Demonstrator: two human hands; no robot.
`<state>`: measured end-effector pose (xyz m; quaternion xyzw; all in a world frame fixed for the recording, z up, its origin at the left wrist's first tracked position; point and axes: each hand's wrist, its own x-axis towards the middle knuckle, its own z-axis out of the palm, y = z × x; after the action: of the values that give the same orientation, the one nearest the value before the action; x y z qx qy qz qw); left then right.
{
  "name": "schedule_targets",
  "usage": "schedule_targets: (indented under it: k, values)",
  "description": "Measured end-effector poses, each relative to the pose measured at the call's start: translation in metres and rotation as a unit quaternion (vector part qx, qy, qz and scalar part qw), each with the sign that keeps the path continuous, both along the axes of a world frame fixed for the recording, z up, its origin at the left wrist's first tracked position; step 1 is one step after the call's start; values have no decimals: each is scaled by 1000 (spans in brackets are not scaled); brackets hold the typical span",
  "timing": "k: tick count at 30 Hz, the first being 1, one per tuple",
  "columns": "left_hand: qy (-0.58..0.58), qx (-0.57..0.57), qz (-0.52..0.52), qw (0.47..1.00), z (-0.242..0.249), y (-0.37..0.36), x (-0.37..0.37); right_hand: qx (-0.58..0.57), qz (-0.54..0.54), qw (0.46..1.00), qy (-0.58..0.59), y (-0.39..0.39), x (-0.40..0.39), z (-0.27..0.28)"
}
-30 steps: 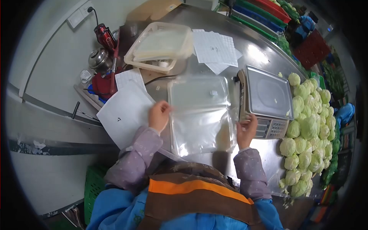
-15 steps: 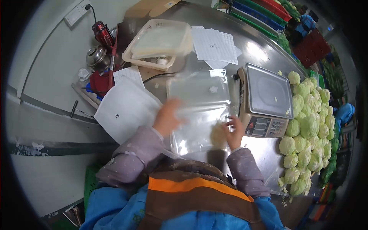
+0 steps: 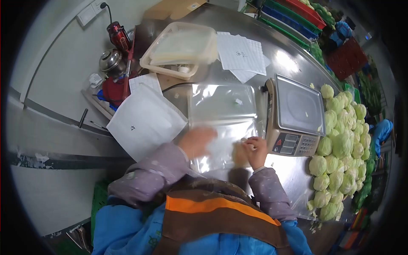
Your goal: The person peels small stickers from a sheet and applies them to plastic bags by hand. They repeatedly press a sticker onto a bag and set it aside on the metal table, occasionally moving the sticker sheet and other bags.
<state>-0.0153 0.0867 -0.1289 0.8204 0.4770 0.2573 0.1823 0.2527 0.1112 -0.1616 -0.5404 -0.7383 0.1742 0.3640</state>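
Clear plastic bags (image 3: 221, 102) lie flat in front of me on the metal table, with a small white scrap on them. Over their lower left part is my left hand (image 3: 199, 141), blurred, its fingers spread. My right hand (image 3: 256, 152) is at the lower right edge of the bags, thumb and forefinger pinched together; what is between them, if anything, is too small to make out. A blurred brownish patch shows beside its fingertips. To the right stands a scale (image 3: 297, 114) with a metal tray.
White papers (image 3: 146, 121) lie at the left, more sheets (image 3: 241, 53) at the back. A cream basket (image 3: 180, 49) holds plastic sheets. Cabbages (image 3: 342, 144) are piled at the right. A red thermos (image 3: 118, 36) stands back left. People in blue are farther off.
My left hand has moved right and slightly toward me over the bags. My right hand's thumb and forefinger have come closer together. The camera view has shifted slightly.
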Motion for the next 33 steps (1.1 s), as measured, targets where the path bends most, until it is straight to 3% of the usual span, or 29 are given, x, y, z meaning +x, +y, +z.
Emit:
schedule_targets:
  k: [2,3,4,6,8,10,11,13,14,15,16,19,21,23,25,27,29,30,32,33]
  values:
    - [156,-190,-85,965,-51,-12,6,15,-8,999,-51,3,-4,-7]
    - [156,-191,-86,965,-51,-10,7,28,-20,994,-104,3,-6,-7]
    - [141,-241,-64,958,-51,-6,6,-90,-147,985,-23,5,-10,-4]
    - [123,-289,-40,948,-51,4,3,-80,-147,985,30,4,4,-4]
    - [-21,-282,-87,955,-54,26,-8,-48,-132,987,82,9,21,3]
    - [-166,-226,178,943,-55,64,-25,-66,-133,980,128,2,35,10]
    - [-361,-203,287,864,-55,89,-41,-86,-137,971,175,-5,40,9]
    - [-131,48,293,946,5,104,-77,-103,-128,975,147,-22,50,-1]
    - [-130,52,296,945,7,100,-89,-115,-118,979,116,-29,53,-4]
    - [35,52,207,976,11,94,-101,-119,-106,976,148,-36,44,1]
    - [201,50,112,972,14,90,-111,-132,-78,974,166,-42,33,9]
    - [303,-6,57,951,-10,80,-133,-162,-6,973,166,-52,9,22]
    - [296,-11,63,953,-22,76,-141,-198,30,964,174,-51,-5,27]
    - [287,-17,76,955,-12,69,-141,-362,49,893,262,-45,-28,51]
    - [164,59,62,983,30,55,-121,-449,150,826,306,-34,-46,83]
    - [149,108,37,982,80,38,-97,-520,193,734,392,-27,-69,113]
    - [135,157,12,978,116,21,-74,-502,196,693,479,-27,-91,141]
    - [123,173,14,977,127,11,-63,-504,199,691,478,-24,-97,142]
    - [114,189,18,975,145,-6,-51,-446,198,768,414,-22,-105,141]
    - [110,159,19,981,153,-12,-48,-448,175,760,437,-22,-103,141]
